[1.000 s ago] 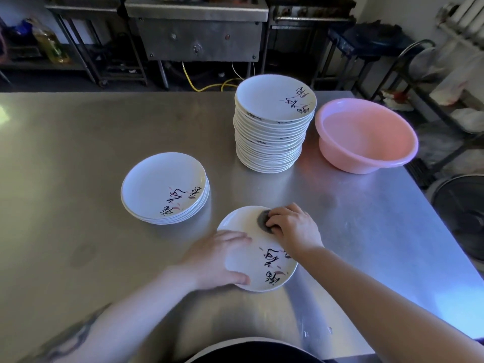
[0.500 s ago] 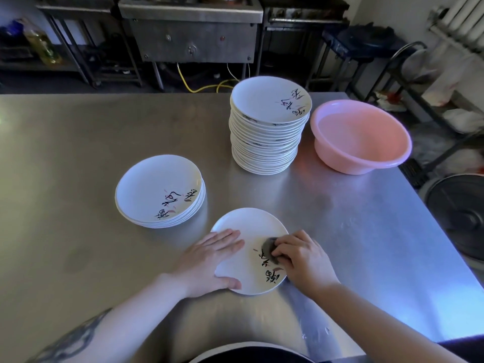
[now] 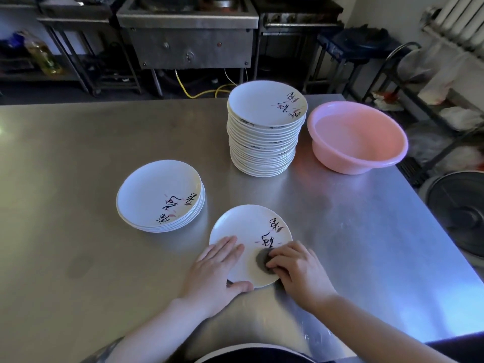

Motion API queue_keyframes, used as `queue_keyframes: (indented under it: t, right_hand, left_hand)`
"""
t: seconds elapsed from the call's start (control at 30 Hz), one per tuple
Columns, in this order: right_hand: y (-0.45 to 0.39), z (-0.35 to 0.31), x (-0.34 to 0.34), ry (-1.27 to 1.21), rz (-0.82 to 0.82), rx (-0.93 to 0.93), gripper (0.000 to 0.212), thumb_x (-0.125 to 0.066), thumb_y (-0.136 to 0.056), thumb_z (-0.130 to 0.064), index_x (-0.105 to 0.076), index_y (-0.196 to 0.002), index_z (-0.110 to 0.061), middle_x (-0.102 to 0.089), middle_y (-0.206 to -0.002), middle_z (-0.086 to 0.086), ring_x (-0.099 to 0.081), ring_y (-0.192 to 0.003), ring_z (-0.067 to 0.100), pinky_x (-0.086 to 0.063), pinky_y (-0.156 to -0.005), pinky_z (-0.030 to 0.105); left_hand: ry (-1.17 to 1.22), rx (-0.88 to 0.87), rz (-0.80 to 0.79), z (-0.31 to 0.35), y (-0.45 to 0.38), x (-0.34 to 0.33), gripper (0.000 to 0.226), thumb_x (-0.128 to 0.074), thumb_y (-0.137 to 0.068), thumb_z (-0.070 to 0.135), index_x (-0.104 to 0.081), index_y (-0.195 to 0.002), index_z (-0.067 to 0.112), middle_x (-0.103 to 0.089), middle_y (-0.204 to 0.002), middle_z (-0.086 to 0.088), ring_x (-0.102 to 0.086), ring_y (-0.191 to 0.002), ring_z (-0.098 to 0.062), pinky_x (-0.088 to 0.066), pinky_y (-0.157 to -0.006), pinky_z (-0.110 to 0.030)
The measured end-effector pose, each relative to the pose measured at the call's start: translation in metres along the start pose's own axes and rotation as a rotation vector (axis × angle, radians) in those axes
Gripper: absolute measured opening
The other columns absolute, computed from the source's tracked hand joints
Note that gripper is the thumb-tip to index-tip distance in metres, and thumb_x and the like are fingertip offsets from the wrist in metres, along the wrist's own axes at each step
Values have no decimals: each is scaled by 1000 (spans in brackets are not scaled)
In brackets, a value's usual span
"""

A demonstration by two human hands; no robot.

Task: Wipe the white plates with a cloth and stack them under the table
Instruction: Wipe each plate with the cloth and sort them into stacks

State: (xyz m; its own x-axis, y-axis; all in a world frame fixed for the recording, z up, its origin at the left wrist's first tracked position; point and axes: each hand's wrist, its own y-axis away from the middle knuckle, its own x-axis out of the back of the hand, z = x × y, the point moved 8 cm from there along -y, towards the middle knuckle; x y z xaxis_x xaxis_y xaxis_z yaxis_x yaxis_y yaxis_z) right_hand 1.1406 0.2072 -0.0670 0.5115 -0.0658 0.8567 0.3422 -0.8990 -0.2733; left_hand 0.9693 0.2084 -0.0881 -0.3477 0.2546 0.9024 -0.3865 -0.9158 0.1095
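With the tall stack [image 3: 264, 132] seemingly unwiped and a short pile [image 3: 159, 196] beside it, the flat left hand [image 3: 214, 273] steadies one plate [image 3: 246, 231] on the table [image 3: 78, 153] while the right hand [image 3: 298, 271] grips the cloth [image 3: 262, 261] on it; none appear stacked underneath.

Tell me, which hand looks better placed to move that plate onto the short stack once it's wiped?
Probably the left hand: it rests flat on the plate, on the side nearer the short stack. The right hand grips the cloth.
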Motion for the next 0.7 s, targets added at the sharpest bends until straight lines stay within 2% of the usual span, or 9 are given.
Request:
queue_keyframes:
  t: [0.07, 0.13, 0.23, 0.37, 0.47, 0.57, 0.7]
  right_hand:
    - [-5, 7, 1, -7, -41, 37, 14, -69, -74, -21, -72, -79, -34, -67, -98, -24, -54, -93, 8, -49, -68, 28]
    - [-13, 25, 2, -21, -76, 30, 14, -69, -76, -20, -72, -80, -33, -68, -100, -24, -55, -95, 9, -52, -70, 34]
    - [-19, 40, 1, -56, -80, -11, 18, -67, -73, -14, -74, -79, -30, -69, -100, -20, -57, -95, 13, -54, -73, 39]
    - [-12, 26, 9, 1, 19, -52, 18, -67, -72, -14, -72, -79, -29, -69, -96, -21, -57, -91, 13, -53, -69, 35]
    - [13, -8, 5, 8, 31, -34, 14, -70, -72, -25, -71, -85, -32, -66, -100, -23, -58, -91, 11, -44, -70, 27]
    - [27, -26, -12, 9, -50, 19, 28, -73, -67, -37, -68, -94, -36, -61, -107, -25, -54, -97, 6, -37, -78, 22]
    - [18, -21, -10, 46, -10, 89, 14, -67, -77, -39, -69, -88, -31, -64, -99, -21, -56, -89, 9, -33, -73, 19]
  left_hand:
    - [-15, 32, 22, 4, 4, 1, 82, -45, -70, 80, -61, -132, 28, -49, -146, 5, -43, -134, -11, -25, -109, -21]
    - [-36, -31, 22, 4, 2, 3, 88, -47, -66, 80, -53, -138, 30, -42, -150, 8, -35, -135, -10, -29, -110, -27]
    - [-22, -123, -109, -3, -7, 7, 95, -44, -64, 80, -39, -147, 35, -29, -154, 16, -17, -137, -2, -24, -112, -27]
    - [-36, -164, -172, -6, -14, 7, 97, -35, -64, 84, -27, -151, 41, -5, -158, 27, 0, -144, 6, 0, -110, -13]
    - [-8, -156, -110, -5, -12, 4, 96, -35, -65, 84, -33, -150, 39, -11, -158, 25, -4, -144, 6, 1, -111, -12]
    - [28, -149, -84, -3, -11, 5, 94, -38, -67, 83, -37, -148, 35, -17, -157, 24, -7, -142, 7, 3, -110, -8]
    - [39, -131, -62, -5, -12, 6, 93, -40, -66, 84, -40, -147, 37, -19, -155, 27, -10, -142, 9, -2, -111, -10]
